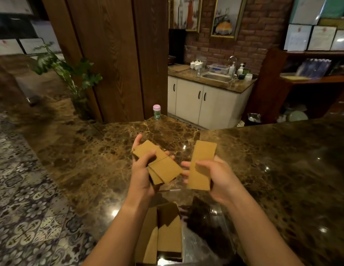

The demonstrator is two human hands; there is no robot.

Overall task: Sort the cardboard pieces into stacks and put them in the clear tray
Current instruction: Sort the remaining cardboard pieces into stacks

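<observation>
My left hand (pixel 141 172) grips a fanned bunch of short brown cardboard pieces (pixel 161 166) above the counter. My right hand (pixel 215 177) holds one long cardboard strip (pixel 201 166) upright, thumb across its front. Both hands hover over the dark marble counter (pixel 273 160). Below them, between my forearms, the clear tray (pixel 226 227) sits on the counter. Its left side holds stacked cardboard pieces (pixel 167 235). Its right side shows only glare.
A small jar with a pink lid (pixel 156 111) stands at the counter's far edge. Beyond the counter are white cabinets with a sink (pixel 217 77), a wooden pillar (pixel 113 54) and a potted plant (pixel 71 73). Patterned floor tiles (pixel 23 198) lie to the left.
</observation>
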